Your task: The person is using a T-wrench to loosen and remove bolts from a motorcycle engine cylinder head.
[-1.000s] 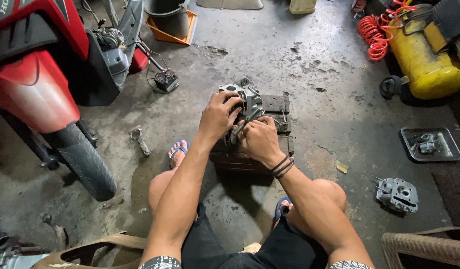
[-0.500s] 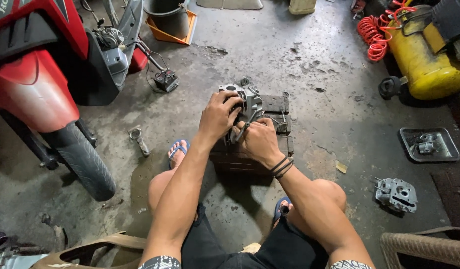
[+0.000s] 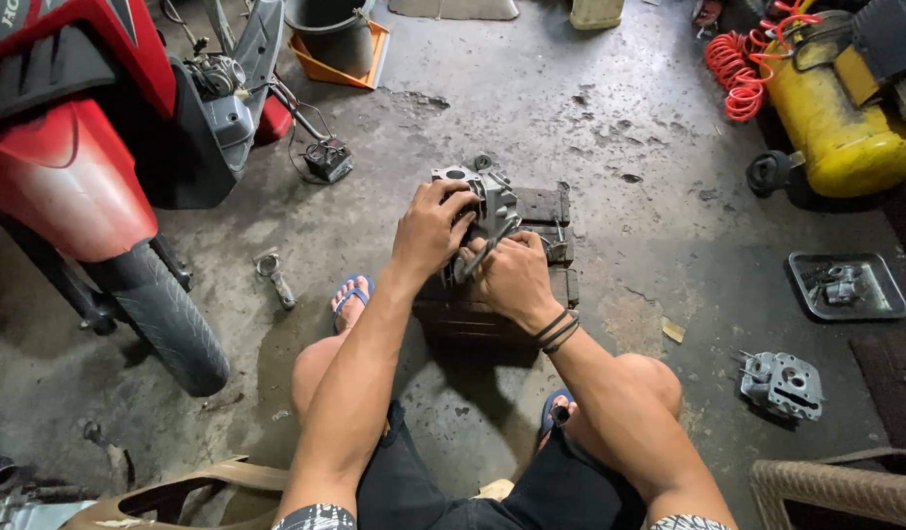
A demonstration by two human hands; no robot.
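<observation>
A grey metal engine cylinder head (image 3: 484, 191) rests on a dark wooden block (image 3: 532, 257) on the oily concrete floor between my feet. My left hand (image 3: 431, 228) clasps the left side of the engine part. My right hand (image 3: 512, 275) is closed around a thin metal tool (image 3: 484, 251) whose tip lies against the part's near side. Black bands circle my right wrist.
A red scooter (image 3: 90, 157) with its front wheel stands at left. A connecting rod (image 3: 273, 275) lies by my left foot. A second cylinder head (image 3: 782, 383) and a metal tray (image 3: 846, 285) sit at right, a yellow air compressor (image 3: 846, 108) behind them. An orange tray (image 3: 340, 49) with a bucket is at the back.
</observation>
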